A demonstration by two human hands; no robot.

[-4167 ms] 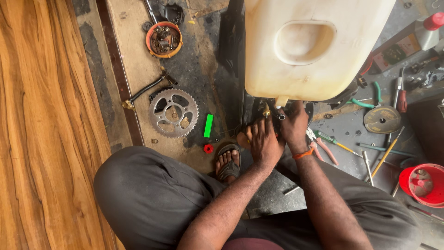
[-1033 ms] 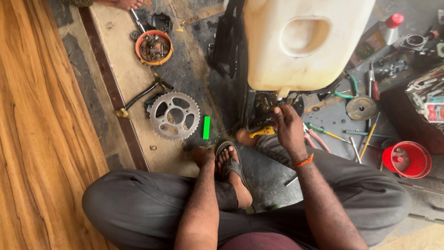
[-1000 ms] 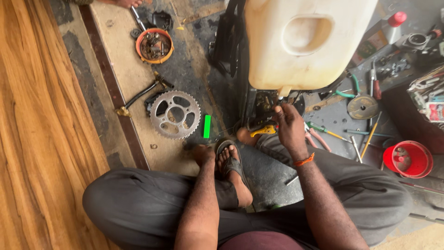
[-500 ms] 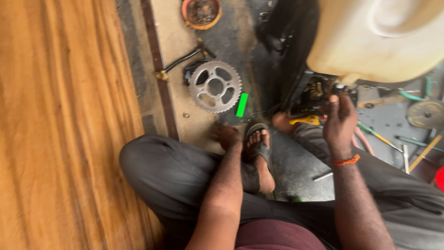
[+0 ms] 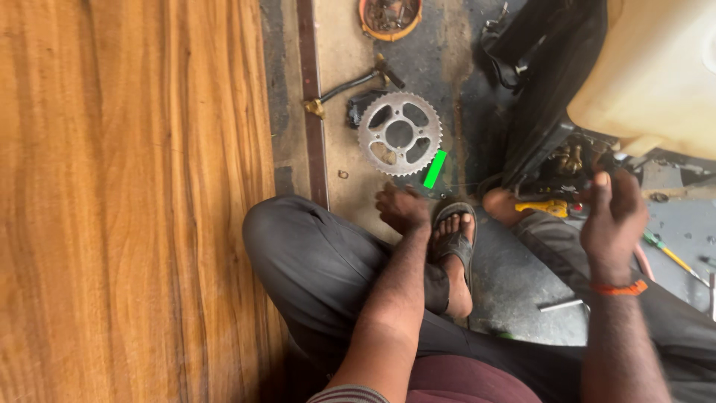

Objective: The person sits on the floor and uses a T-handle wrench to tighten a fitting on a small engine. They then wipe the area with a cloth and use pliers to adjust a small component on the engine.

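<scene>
Reaching down with our left hand (image 5: 401,209), fingers curled loosely on the grimy floor (image 5: 514,269) just below the sprocket (image 5: 400,134) and green strip (image 5: 435,169), we grip nothing. Our right hand (image 5: 613,213) hovers half-closed under the cream tank (image 5: 656,75), contents unclear.

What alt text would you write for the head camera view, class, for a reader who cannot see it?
A seated person's left hand reaches to the floor near a toothed metal sprocket and green strip, while the right hand is raised by dark machinery under a cream plastic tank.
</scene>
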